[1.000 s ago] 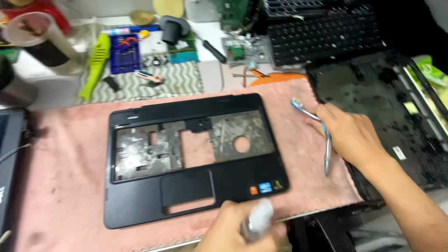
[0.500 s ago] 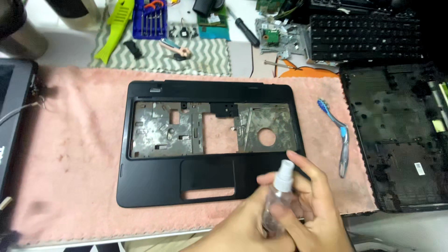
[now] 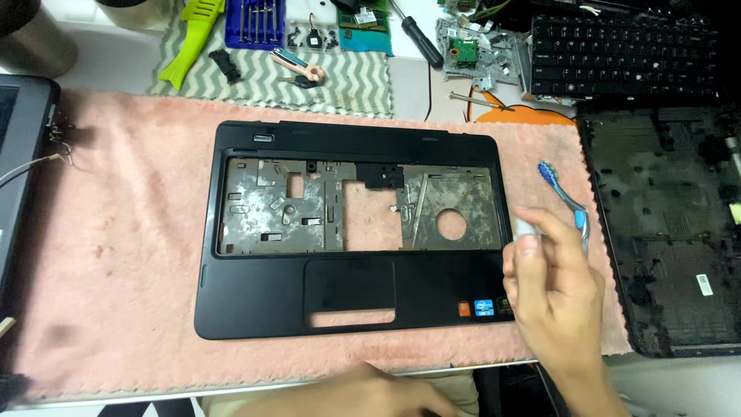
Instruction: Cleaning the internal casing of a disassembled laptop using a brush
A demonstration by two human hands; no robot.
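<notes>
A black laptop palmrest cover (image 3: 255, 297), with its keyboard bay bare, lies on a pink towel (image 3: 116, 255). My right hand (image 3: 559, 305) hovers over the cover's lower right corner and grips a small clear spray bottle (image 3: 527, 229), whose white top shows above my fingers. A blue toothbrush (image 3: 562, 194) lies on the towel just behind that hand. My left hand (image 3: 363, 394) rests low at the table's front edge, holding nothing, below the cover.
A black laptop base (image 3: 668, 232) lies to the right, a keyboard (image 3: 617, 54) behind it. Along the back are a screwdriver set (image 3: 258, 19), a green tool (image 3: 193, 35), a screwdriver (image 3: 413, 35) and circuit boards (image 3: 467, 42). A laptop screen (image 3: 19, 154) sits at the left edge.
My right hand laid the toothbrush on the towel, then took the spray bottle from my left hand. The left hand has dropped back to the table's front edge.
</notes>
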